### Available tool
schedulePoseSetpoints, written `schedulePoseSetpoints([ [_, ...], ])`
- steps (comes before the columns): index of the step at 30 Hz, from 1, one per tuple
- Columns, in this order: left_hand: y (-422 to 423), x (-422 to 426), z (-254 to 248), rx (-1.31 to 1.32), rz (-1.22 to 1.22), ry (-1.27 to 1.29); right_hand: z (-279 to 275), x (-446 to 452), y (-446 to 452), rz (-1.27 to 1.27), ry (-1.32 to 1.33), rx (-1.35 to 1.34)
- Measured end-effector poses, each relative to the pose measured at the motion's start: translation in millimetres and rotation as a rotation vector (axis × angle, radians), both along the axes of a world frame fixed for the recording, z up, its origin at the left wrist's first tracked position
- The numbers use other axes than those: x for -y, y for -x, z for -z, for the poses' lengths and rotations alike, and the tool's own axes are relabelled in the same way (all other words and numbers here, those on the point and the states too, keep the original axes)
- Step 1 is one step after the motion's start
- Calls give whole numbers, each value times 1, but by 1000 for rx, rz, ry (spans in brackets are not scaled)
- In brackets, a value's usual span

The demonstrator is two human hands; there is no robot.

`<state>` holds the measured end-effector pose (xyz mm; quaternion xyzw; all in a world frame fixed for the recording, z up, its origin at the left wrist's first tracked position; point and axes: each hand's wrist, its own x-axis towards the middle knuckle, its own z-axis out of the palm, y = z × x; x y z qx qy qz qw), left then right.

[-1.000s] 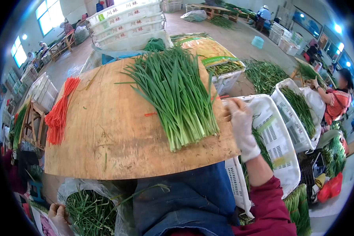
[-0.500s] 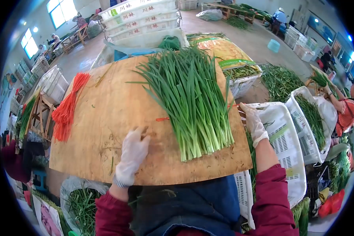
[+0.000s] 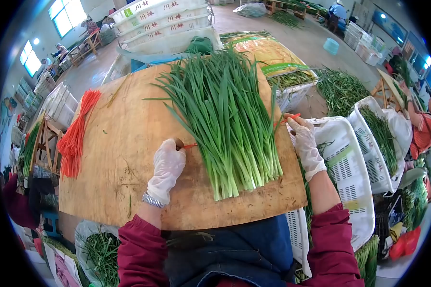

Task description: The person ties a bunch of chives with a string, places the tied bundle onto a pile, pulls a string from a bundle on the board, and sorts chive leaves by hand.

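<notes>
Here, the left hand (image 3: 167, 165) and right hand (image 3: 306, 143) pinch red tie ends (image 3: 190, 145) beside green stalks (image 3: 230, 124), gathered but not yet bound

We count one left hand (image 3: 167, 165), one right hand (image 3: 306, 143): two hands. One metal wristband (image 3: 153, 200). One tabletop (image 3: 122, 191). One bunch of green stalks (image 3: 230, 129); single stalks we cannot count. One bundle of red ties (image 3: 79, 136), strands too dense for us to number. Two red tie ends (image 3: 190, 145), one at each hand. Farther off, we see one yellow sack (image 3: 268, 53), one pale blue tub (image 3: 331, 46), two bright windows (image 3: 67, 16) at left, at least three stacked crates (image 3: 165, 24); at right, at least two white crates (image 3: 348, 167).
</notes>
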<state>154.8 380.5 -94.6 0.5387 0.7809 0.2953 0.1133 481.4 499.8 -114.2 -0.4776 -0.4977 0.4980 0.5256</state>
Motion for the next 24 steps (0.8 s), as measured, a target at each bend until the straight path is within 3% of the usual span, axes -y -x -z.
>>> schedulePoseSetpoints([
  [2, -1, -1, 4, 14, -8, -45, 12, -6, 0, -27, -64, -85],
  [5, 0, -6, 16, 106, -17, -129, -3, 2, 6, 3, -174, 142],
  [8, -2, -9, 19, 204, -12, -213, -8, 5, 10, 15, -166, 143],
  [14, -8, -16, 23, 347, -78, -276, -20, 11, 14, 35, 22, 29],
  [17, -17, -18, 14, 477, -113, -269, -13, 5, 8, -147, 138, -240],
  [20, -21, -21, 9, 571, -131, -269, -29, 15, 23, 42, 216, -311],
  [24, -20, -21, 10, 656, -115, -190, -22, 15, 16, 9, 226, -251],
])
